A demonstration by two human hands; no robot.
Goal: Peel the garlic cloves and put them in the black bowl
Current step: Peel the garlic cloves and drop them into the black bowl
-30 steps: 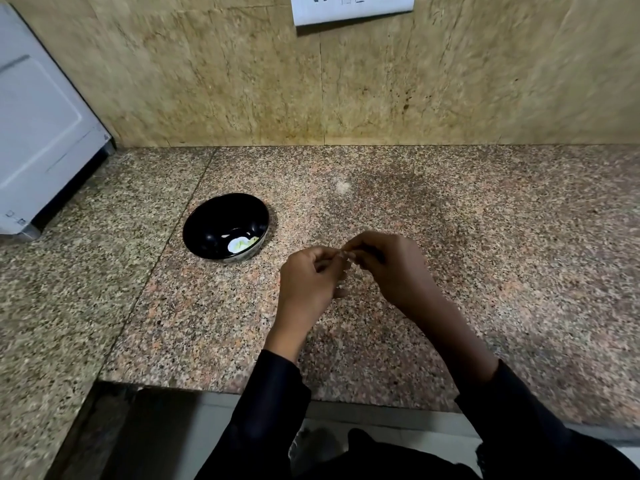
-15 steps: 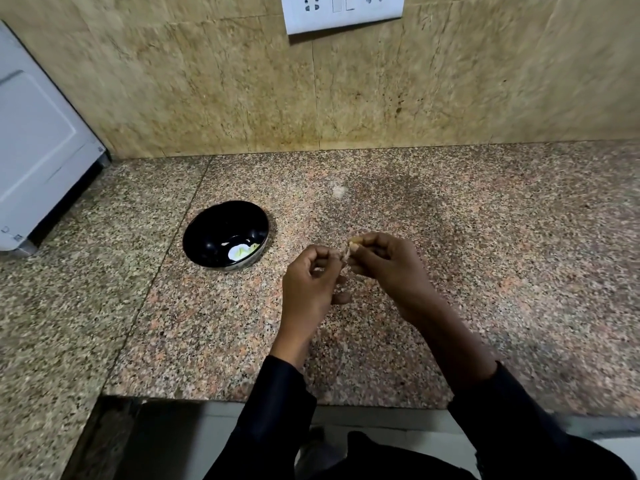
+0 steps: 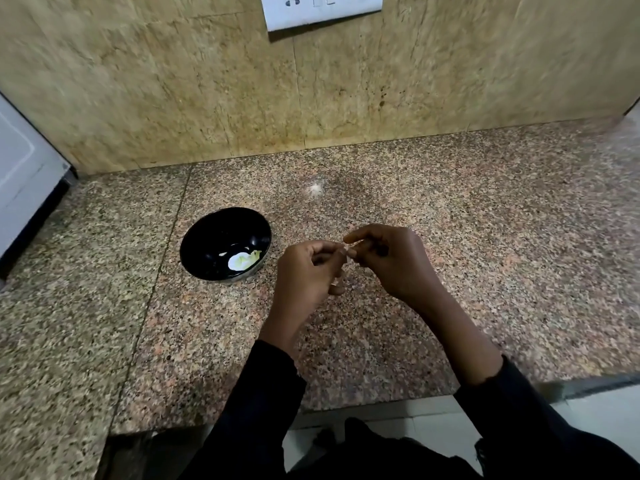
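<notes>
1. The left hand point(image 3: 306, 271) and right hand point(image 3: 391, 259) meet above the middle of the speckled granite desk point(image 3: 485, 254), fingertips nearly touching.
2. Between them sits a small pale garlic clove point(image 3: 349, 250); it is mostly hidden by the fingers, so how much skin remains on it cannot be told.
3. The left hand's fingers are curled inward, its thumb and forefinger pinching the clove from the left side.
4. The right hand's fingers are also curled, pinching the same clove from the right and slightly from above.
5. The black bowl point(image 3: 207, 237) stands on the desk to the left of the hands, near them but apart.
6. Inside the bowl, against its near right wall, lie pale peeled garlic pieces point(image 3: 242, 260).
7. A small whitish speck point(image 3: 316, 188) lies on the desk farther back, beyond the hands.
8. A white appliance point(image 3: 24, 181) stands at the far left edge.
9. A white switch plate point(image 3: 322, 8) hangs on the tan tiled wall point(image 3: 173, 91) behind the desk.
10. Both forearms wear black sleeves point(image 3: 263, 403).
</notes>
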